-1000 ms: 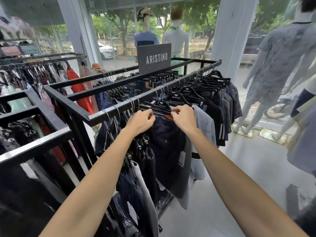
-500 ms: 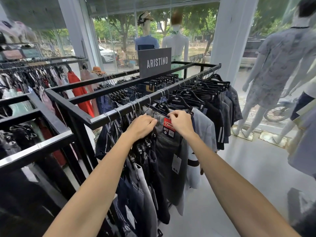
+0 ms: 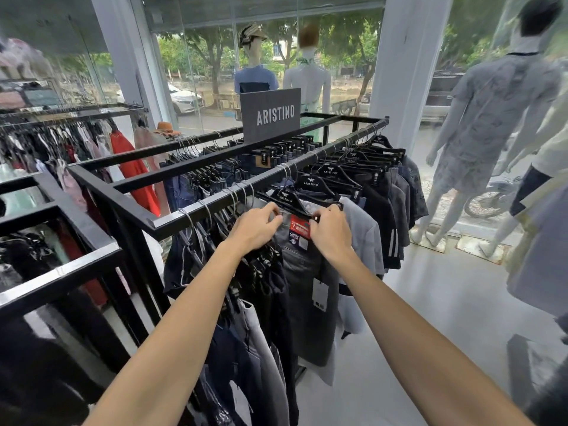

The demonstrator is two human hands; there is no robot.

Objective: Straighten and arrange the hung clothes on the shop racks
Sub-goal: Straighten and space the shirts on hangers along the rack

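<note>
A black metal rack [image 3: 215, 204] carries a row of dark shorts on black hangers. Grey shorts [image 3: 307, 290] with a red label [image 3: 299, 226] hang from a black clip hanger [image 3: 289, 198] in front of me. My left hand [image 3: 255, 226] grips the left end of that hanger at the waistband. At the right end, my right hand [image 3: 330, 229] pinches the hanger clip. A white price tag [image 3: 319, 293] dangles from the shorts. Navy and black shorts [image 3: 264, 302] hang bunched to the left, and a pale grey pair [image 3: 365, 238] hangs just right.
A grey ARISTINO sign [image 3: 270, 113] stands on the rack. A second rack [image 3: 61, 272] with tops sits to my left. Mannequins [image 3: 491, 118] stand by the glass window at right, with open floor [image 3: 445, 302] between them and the rack.
A navy pair was in front of me a second ago; now grey shorts with a red label face me. Both hands shifted slightly along the hanger top.
</note>
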